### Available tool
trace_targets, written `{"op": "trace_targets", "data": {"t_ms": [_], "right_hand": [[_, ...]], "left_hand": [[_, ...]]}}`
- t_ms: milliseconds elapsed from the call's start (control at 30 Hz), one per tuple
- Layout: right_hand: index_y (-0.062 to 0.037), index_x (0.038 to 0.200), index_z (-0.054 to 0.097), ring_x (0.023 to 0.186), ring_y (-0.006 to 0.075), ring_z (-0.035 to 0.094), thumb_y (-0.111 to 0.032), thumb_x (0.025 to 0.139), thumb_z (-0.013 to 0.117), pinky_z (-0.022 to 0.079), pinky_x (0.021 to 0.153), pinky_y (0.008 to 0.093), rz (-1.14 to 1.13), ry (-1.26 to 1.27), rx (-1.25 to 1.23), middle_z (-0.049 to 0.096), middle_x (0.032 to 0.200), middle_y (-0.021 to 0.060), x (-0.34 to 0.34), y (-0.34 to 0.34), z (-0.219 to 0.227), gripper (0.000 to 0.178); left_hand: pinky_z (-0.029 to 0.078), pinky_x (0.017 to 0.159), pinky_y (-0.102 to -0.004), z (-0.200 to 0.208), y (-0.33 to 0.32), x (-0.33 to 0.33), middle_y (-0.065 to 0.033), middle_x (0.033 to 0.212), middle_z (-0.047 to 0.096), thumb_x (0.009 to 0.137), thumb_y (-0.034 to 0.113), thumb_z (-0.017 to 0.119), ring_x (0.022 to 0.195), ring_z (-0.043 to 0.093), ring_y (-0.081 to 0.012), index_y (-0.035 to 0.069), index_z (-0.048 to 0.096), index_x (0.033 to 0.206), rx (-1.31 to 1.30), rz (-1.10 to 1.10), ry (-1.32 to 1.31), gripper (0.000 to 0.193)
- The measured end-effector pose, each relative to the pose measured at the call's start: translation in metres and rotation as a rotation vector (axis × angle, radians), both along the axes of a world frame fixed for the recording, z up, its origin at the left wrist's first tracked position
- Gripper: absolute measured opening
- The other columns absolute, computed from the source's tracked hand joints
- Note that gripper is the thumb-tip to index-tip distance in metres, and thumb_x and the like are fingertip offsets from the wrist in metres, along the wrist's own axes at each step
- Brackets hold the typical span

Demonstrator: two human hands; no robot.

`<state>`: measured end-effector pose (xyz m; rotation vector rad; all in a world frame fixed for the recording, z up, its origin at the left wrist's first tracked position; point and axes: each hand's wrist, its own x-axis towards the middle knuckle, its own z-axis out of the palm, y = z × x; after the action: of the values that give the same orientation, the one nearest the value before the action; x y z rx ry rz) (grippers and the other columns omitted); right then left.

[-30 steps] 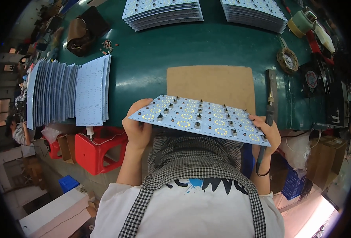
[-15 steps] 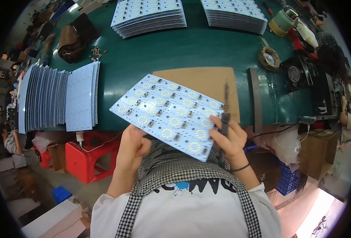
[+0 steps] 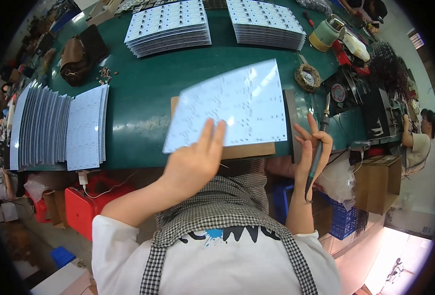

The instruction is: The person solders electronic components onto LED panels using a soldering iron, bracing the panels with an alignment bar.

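Note:
My left hand [image 3: 193, 160] is closed on the near edge of a white circuit board [image 3: 234, 110], two fingers lying on its face and the thumb out of sight. The board is tilted above a sheet of brown cardboard [image 3: 249, 150], its dotted solder side facing up. A short thin wire end pokes out beside this hand. To the right, my right hand [image 3: 308, 147] holds a soldering iron [image 3: 317, 160] by its dark handle. The tip points up and away from the board, and some fingers are spread.
Boards stand in a leaning row [image 3: 40, 128] at left. Two board stacks, one left [image 3: 168, 24] and one right [image 3: 266, 24], lie at the back. A dark bar [image 3: 290, 118], a tip-cleaning pot [image 3: 307, 77] and a green flask [image 3: 325, 34] are at right. A brown bag [image 3: 75, 61] sits back left.
The board has turned over from its component side with yellow rings to its plain solder side. My right hand has left its edge and moved right with the soldering iron.

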<state>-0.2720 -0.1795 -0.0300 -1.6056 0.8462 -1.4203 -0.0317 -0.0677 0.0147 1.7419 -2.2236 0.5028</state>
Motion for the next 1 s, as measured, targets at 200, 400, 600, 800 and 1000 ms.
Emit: {"op": "trace_targets", "data": {"t_ms": [200, 400, 600, 800, 1000], "right_hand": [[-0.0024, 0.108, 0.047, 0.115, 0.0281, 0.057, 0.005, 0.083, 0.063, 0.048, 0.090, 0.0338, -0.014, 0.373, 0.042, 0.046, 0.137, 0.0252, 0.013, -0.003, -0.019, 0.030], [-0.0023, 0.108, 0.050, 0.123, 0.0286, 0.052, 0.004, 0.081, 0.064, 0.042, 0.098, 0.0337, -0.034, 0.652, -0.031, 0.049, 0.136, 0.0231, 0.020, 0.000, -0.039, 0.030], [-0.0034, 0.108, 0.052, 0.122, 0.0303, 0.053, 0.002, 0.081, 0.065, 0.043, 0.096, 0.0340, 0.018, 0.628, -0.026, 0.051, 0.134, 0.0225, 0.035, -0.018, -0.047, 0.030], [-0.0054, 0.108, 0.056, 0.102, 0.0343, 0.062, 0.003, 0.075, 0.069, 0.050, 0.081, 0.0369, -0.014, 0.662, -0.166, 0.058, 0.122, 0.0217, 0.033, -0.024, -0.035, 0.037], [-0.0039, 0.115, 0.061, 0.077, 0.0224, 0.062, -0.056, 0.091, 0.046, 0.047, 0.063, 0.0295, -0.145, 0.508, -0.230, 0.061, 0.102, 0.0173, -0.026, -0.043, -0.006, 0.059]], "left_hand": [[0.043, 0.040, -0.0213, -0.061, -0.002, -0.036, -0.0260, 0.106, 0.064, 0.069, 0.009, 0.058, 0.047, 0.052, -0.0082, -0.004, 0.064, 0.108, 0.077, -0.146, -0.126, 0.042], [0.045, 0.042, -0.0227, -0.081, -0.007, -0.046, -0.0193, 0.108, 0.063, 0.069, 0.014, 0.062, 0.049, 0.054, -0.0111, 0.002, 0.062, 0.114, 0.114, -0.093, -0.030, 0.046], [0.049, 0.047, -0.0276, -0.082, -0.012, -0.028, -0.0138, 0.109, 0.059, 0.076, 0.024, 0.069, 0.056, 0.059, -0.0173, 0.008, 0.059, 0.117, 0.218, -0.027, 0.247, 0.045], [0.041, 0.049, -0.0257, -0.049, -0.013, -0.010, -0.0070, 0.092, 0.055, 0.085, 0.019, 0.064, 0.055, 0.048, -0.0111, 0.003, 0.061, 0.098, 0.447, 0.102, 0.981, 0.020], [0.031, 0.049, -0.0230, -0.034, 0.010, 0.048, -0.0006, 0.063, 0.047, 0.092, 0.012, 0.054, 0.054, 0.040, -0.0080, -0.004, 0.061, 0.088, 0.581, 0.135, 2.261, 0.018]]}}
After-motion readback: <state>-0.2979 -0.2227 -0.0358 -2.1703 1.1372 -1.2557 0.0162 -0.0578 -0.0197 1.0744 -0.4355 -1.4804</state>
